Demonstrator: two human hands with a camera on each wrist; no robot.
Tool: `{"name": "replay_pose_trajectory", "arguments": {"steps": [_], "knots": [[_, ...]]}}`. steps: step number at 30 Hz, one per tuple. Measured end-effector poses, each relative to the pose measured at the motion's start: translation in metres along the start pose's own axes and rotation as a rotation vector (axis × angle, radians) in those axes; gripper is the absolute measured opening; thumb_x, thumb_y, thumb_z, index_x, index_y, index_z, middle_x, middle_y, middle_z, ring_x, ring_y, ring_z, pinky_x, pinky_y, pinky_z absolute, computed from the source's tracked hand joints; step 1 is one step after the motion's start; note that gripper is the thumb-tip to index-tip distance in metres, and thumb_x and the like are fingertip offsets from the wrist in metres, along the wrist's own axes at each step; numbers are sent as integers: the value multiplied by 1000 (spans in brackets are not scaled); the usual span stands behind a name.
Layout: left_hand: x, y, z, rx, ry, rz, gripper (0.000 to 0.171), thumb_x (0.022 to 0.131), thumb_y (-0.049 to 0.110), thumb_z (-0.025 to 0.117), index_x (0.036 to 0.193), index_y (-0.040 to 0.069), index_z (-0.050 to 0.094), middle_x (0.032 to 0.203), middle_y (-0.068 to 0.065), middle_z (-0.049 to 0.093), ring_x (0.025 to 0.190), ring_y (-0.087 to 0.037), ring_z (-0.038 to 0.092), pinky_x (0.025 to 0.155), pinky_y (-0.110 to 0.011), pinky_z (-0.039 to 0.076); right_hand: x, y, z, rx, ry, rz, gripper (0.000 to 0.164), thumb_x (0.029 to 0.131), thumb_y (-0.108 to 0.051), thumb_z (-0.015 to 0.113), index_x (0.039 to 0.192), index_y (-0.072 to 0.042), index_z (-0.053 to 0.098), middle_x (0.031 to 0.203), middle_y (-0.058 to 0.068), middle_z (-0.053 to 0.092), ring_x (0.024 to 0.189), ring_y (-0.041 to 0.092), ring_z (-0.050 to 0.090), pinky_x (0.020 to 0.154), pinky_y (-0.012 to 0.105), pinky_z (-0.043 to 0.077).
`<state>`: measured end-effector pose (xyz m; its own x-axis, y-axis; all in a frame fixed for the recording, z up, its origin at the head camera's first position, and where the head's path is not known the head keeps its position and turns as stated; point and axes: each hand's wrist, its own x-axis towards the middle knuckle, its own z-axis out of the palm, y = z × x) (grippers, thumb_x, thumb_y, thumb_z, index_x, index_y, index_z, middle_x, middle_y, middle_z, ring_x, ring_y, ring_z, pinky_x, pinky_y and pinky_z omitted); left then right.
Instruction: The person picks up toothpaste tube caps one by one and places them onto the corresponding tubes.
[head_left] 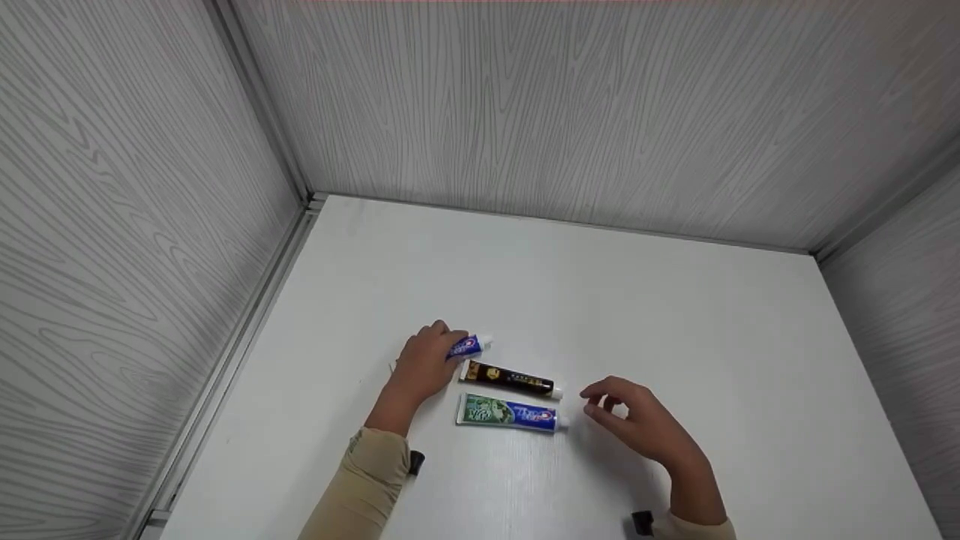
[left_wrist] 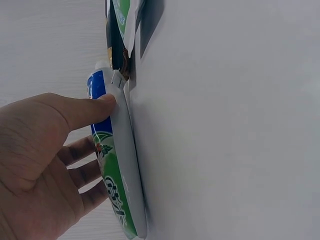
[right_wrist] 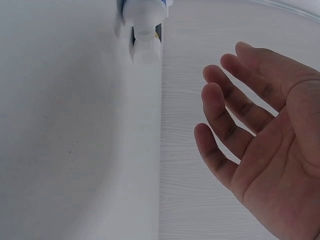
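Note:
My left hand [head_left: 426,365] grips a blue and green toothpaste tube [head_left: 465,346], its white cap pointing right. In the left wrist view the thumb presses one side of this tube [left_wrist: 120,165] while the other fingers lie along the opposite side. Just in front of it lies a black and brown toothpaste tube [head_left: 510,377] with a white cap. Nearest me is another green and blue toothpaste tube [head_left: 508,412], roughly parallel to the black one. To the right of their caps hovers my right hand [head_left: 637,424], fingers loosely bent, holding nothing.
The tubes are on a white tabletop [head_left: 675,322]. Grey wood-grain panels [head_left: 540,105] rise behind it and at both sides, with a metal frame edge [head_left: 274,247] along the left. White caps [right_wrist: 146,51] show at the top of the right wrist view.

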<state>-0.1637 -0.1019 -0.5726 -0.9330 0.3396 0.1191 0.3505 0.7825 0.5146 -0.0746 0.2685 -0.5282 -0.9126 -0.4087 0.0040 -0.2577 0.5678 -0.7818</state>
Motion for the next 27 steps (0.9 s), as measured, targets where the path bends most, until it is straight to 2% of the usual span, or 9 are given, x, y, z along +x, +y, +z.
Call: {"name": "replay_pose_trajectory", "arguments": {"steps": [6,14,18,24,27], "knots": [[0,0,2,6,-7,-21,42,98,16,78,138,9,70,116,-13,67,104,-32,65,91,-52,54,-1,0,0,0,7,-4,16,104,-26,72,120,-28,74,115,4,76,93,9,66,90,42,54],[-1,3,0,-45,-32,-44,47,99,14,76,145,9,65,123,-14,69,113,-33,67,101,-52,54,1,-2,-2,-16,18,18,16,104,-29,72,120,-27,74,116,4,75,94,10,65,82,38,52],[-3,5,0,-66,-45,-55,48,100,18,75,145,9,65,126,-14,67,117,-32,67,105,-52,52,1,-1,-2,-52,50,32,17,102,-29,74,119,-29,74,118,0,74,103,15,66,86,41,52],[-7,11,-1,-29,-43,-52,50,101,26,75,147,11,63,132,-13,65,121,-32,65,108,-52,51,4,0,-3,-133,128,45,18,100,-26,77,117,-28,75,121,-13,69,120,18,64,99,49,54],[-9,16,-4,-25,-28,-41,52,101,29,75,148,12,63,135,-13,64,122,-33,65,108,-52,50,4,-1,-4,-160,171,38,18,99,-24,78,117,-25,76,127,-10,69,128,19,62,105,52,52]]}}
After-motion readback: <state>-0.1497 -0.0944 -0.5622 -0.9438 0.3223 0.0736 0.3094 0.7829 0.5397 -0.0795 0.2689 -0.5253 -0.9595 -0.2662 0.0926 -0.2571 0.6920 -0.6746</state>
